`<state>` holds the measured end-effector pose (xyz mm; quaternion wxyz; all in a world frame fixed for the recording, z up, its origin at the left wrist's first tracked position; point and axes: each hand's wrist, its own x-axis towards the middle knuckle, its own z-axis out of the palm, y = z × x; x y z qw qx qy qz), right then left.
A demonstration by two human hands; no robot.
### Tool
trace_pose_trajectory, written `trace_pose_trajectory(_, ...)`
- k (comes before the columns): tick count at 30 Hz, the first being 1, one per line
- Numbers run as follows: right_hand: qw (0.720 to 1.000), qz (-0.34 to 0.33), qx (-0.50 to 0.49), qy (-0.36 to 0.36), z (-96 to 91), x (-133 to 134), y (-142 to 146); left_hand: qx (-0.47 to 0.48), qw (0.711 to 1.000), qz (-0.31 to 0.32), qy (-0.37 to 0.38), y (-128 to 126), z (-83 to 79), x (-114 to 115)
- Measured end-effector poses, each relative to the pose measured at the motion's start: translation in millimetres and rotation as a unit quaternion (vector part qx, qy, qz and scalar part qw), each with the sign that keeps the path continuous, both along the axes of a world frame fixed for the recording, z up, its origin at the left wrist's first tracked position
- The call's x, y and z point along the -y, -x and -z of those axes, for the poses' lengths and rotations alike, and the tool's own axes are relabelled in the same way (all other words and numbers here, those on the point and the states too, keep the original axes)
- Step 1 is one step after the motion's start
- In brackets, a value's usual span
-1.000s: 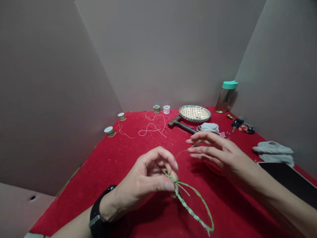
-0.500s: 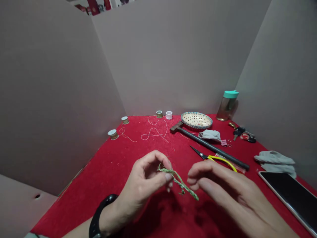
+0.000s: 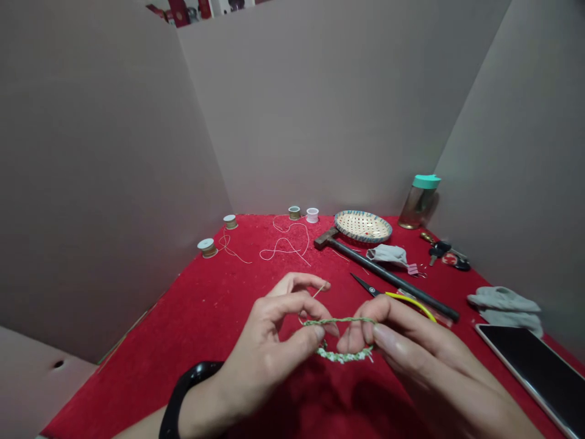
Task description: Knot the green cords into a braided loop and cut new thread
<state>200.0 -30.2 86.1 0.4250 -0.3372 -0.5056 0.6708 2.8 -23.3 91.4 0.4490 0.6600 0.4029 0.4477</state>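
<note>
A small loop of green braided cord [image 3: 340, 336] hangs between both hands above the red cloth [image 3: 214, 305]. My left hand [image 3: 278, 332], with a black band on the wrist, pinches the loop's left end between thumb and fingers. My right hand [image 3: 402, 341] pinches the loop's right side with its fingertips. A thin thread end [image 3: 320, 290] sticks up by my left index finger.
On the cloth beyond lie black scissors with yellow handles [image 3: 393, 294], a hammer [image 3: 384, 271], a woven dish [image 3: 362, 226], several thread spools [image 3: 207, 247], loose white thread [image 3: 286, 244], a bottle with a teal cap [image 3: 418, 203], keys [image 3: 445, 253], grey cloths [image 3: 505, 302] and a phone [image 3: 534, 369]. Cardboard walls enclose three sides.
My right hand came back from over the table to the cord and took hold of it. The cord, first hanging as a long loop, is now held flat between both hands.
</note>
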Motion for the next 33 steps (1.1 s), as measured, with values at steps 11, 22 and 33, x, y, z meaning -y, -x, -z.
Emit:
trace_pose_trajectory(11,0.988,-0.014,-0.107,0.106,0.5,-14,10,0.131,0.972,0.111,0.161,6,11.2,3)
trace_pose_trajectory(22,0.938,0.007,0.247,-0.244,-6.7,-6,1,0.308,0.898,0.039,0.312,-6,18.4,12)
trace_pose_trajectory(33,0.953,-0.048,0.266,-0.137,-0.3,-10,4,0.337,0.882,0.042,0.327,0,18.6,18)
